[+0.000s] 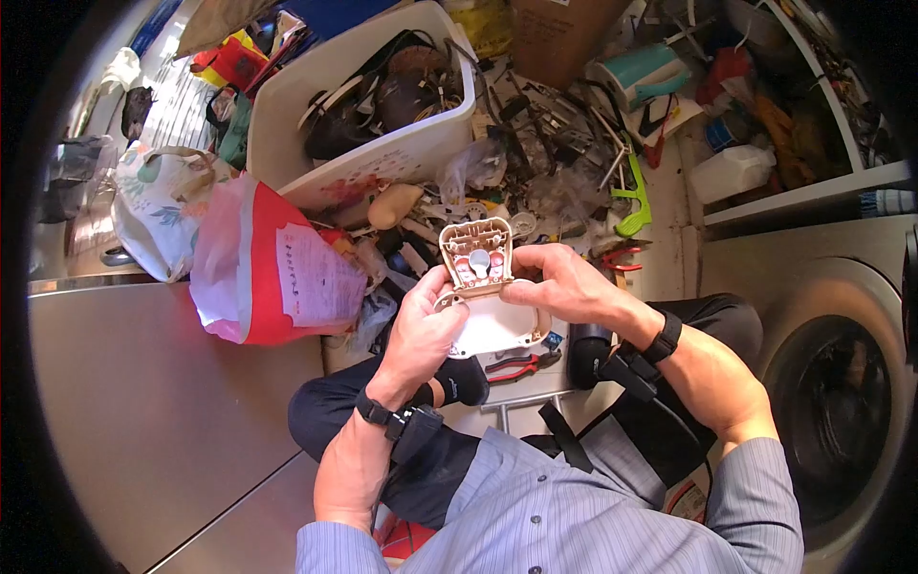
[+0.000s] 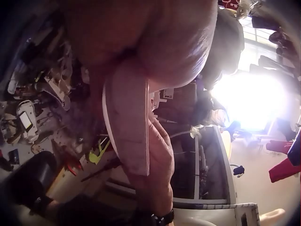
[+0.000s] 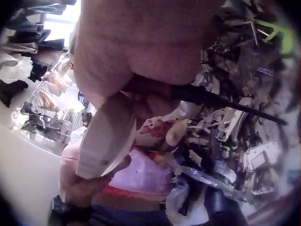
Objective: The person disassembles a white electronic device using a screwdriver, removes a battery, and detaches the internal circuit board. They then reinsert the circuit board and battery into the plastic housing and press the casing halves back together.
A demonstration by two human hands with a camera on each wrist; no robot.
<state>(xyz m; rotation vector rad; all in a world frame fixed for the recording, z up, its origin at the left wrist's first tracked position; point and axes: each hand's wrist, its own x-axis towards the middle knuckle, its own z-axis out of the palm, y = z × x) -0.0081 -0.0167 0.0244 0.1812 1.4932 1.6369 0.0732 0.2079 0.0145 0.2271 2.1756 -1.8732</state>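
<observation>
Both hands hold a white plastic casing (image 1: 492, 327) in front of the body. Its upper section (image 1: 476, 234) stands at the far side, showing a ribbed inside with red parts and a round silvery piece. My left hand (image 1: 419, 323) grips the left edge, thumb on the near section. At the right edge, my right hand (image 1: 566, 285) pinches the casing, fingertips by the joint between the sections. A screwdriver (image 3: 235, 106) with a dark shaft sticks out from under the right hand's fingers in the right wrist view; its handle is mostly hidden. Both wrist views show the casing's smooth outer side.
Red-handled pliers (image 1: 521, 366) lie on the floor between the feet. Beyond the hands spreads a heap of scrap parts (image 1: 564, 182) with a green plastic piece (image 1: 633, 196). A white bin (image 1: 363, 177) and a red bag (image 1: 273, 277) stand left, a washing machine (image 1: 832, 373) right.
</observation>
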